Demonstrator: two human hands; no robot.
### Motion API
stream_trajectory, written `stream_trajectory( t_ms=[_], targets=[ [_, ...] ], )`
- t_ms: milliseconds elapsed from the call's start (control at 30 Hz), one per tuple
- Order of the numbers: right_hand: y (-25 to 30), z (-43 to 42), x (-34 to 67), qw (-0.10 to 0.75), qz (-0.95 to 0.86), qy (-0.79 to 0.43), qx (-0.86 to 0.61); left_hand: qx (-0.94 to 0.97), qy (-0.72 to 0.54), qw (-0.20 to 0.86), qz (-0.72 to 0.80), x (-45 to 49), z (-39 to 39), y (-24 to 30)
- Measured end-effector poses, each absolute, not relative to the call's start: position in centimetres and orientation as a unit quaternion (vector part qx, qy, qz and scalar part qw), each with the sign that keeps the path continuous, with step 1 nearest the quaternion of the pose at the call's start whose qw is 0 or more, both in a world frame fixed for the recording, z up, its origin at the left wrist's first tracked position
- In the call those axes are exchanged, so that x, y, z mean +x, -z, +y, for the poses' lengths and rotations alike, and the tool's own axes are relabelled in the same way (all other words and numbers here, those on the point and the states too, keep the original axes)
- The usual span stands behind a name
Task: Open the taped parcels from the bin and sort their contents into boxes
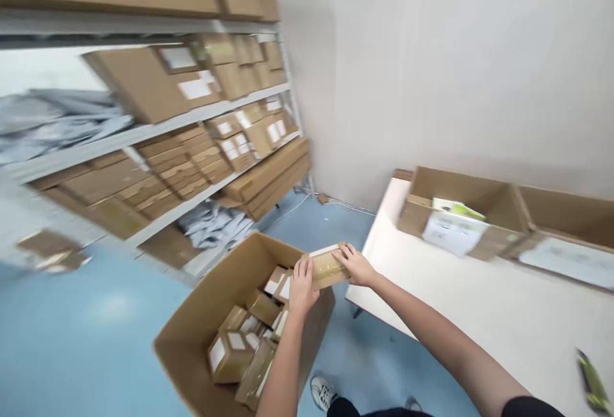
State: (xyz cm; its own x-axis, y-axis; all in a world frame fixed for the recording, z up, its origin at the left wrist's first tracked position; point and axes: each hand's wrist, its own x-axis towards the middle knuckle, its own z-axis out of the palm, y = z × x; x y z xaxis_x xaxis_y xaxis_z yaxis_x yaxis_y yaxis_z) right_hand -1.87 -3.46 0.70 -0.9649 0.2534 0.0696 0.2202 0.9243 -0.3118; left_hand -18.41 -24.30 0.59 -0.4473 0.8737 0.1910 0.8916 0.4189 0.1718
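Note:
Between my two hands is a small taped cardboard box [329,268] with a white label along its top edge. My left hand [303,286] grips its left end, and my right hand [354,263] wraps the right end. The box is held above the right rim of a large open carton [192,321] on the floor. Inside that carton lie several small taped parcels [231,354], some with white labels. My left forearm hides part of them.
A metal shelf rack [177,113] on the left holds many cardboard boxes. To the right, a white table [455,302] bears open cartons [503,206] and a green-and-black tool [593,382]. Cables [343,203] run along the wall. Flattened cardboard [52,251] lies at far left, blurred.

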Motion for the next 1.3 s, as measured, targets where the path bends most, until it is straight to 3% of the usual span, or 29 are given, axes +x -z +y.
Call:
stream_trajectory(
  t_ms=[267,500,633,833,1133,1300],
  targets=[
    [-1.2,6.9,29.6,0.076,-0.921,-0.156,-0.348,-0.712,0.099,-0.035,-0.694,5.5,-4.0,-1.8],
    [1.5,8.7,46.1,0.078,-0.868,-0.156,-0.465,-0.796,0.066,-0.078,-0.596,19.9,4.3,0.6],
    [5.1,8.8,48.1,0.058,-0.840,-0.209,-0.498,-0.800,0.040,-0.113,-0.587,21.7,5.8,3.0],
    [10.6,8.1,48.1,-0.042,-0.727,-0.288,-0.621,-0.768,-0.033,-0.211,-0.604,19.8,5.5,7.4],
    [10.9,8.1,42.0,0.003,-0.661,-0.232,-0.714,-0.751,0.012,-0.277,-0.600,22.3,8.8,11.5],
    [11.6,6.4,37.5,0.006,-0.613,-0.229,-0.756,-0.754,-0.065,-0.290,-0.586,22.3,13.3,11.5]
  ],
)
